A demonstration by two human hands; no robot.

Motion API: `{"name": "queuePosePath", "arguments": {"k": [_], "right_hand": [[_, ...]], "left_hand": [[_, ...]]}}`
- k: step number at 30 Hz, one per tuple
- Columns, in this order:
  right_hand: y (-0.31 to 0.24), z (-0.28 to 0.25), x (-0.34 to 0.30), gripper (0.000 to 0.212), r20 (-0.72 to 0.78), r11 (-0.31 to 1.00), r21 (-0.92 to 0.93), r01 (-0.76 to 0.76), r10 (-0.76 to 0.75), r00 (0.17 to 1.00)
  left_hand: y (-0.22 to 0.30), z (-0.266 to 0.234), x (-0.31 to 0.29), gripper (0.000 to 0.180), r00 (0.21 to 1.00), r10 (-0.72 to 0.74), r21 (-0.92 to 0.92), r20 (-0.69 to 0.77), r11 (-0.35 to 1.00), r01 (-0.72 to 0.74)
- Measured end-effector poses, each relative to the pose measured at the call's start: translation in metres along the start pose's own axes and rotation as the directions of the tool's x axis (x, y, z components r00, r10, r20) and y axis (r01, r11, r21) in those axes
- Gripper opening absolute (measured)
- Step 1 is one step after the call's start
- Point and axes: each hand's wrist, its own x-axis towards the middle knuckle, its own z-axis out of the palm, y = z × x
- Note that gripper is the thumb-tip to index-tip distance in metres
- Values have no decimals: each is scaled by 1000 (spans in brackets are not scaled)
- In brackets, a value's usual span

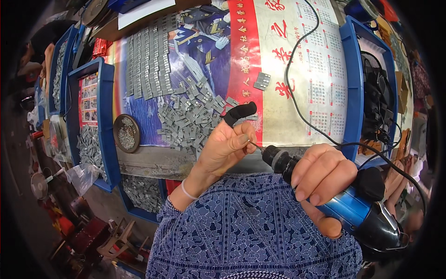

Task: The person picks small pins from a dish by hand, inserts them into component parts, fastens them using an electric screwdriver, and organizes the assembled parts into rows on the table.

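My right hand (pixel 323 172) is wrapped round a blue and black corded electric drill (pixel 346 209), held over my lap with its chuck pointing left. A thin bit (pixel 255 145) sticks out of the chuck. At the bit's tip, my left hand (pixel 220 146) pinches with thumb and fingers; what it holds is too small to make out. A black sleeve (pixel 241 111) covers one raised finger of that hand. Just beyond it lies a loose heap of small grey blocks (pixel 193 114) with shiny strips, resembling pencil sharpeners. More of them stand in neat rows (pixel 148 60) farther back.
A round dish (pixel 127 133) of tiny metal parts sits at the table's left. Blue trays (pixel 111 153) line that side, with grey blocks inside. A few blocks (pixel 262 81) lie apart on the printed poster (pixel 278 121). The black cord (pixel 297 104) crosses the right side near another blue tray (pixel 351 83).
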Motion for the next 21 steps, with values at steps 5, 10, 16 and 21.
{"name": "queuePosePath", "arguments": {"k": [5,10,16,21], "right_hand": [[3,2,-1,48,-14,1000,3,2,-2,1000],[5,2,-1,49,8,1000,-22,-15,15,1000],[5,1,-1,48,28,997,-69,-36,38,999],[7,2,-3,48,11,997,-68,-45,46,999]], "left_hand": [[0,-2,0,53,1000,3,-5,7,1000,-3],[-2,-9,0,47,1000,14,10,-22,1000,-14],[-1,-4,1,43,999,29,71,-39,997,-26],[-4,-4,2,44,998,-11,-10,-57,1000,10]]}}
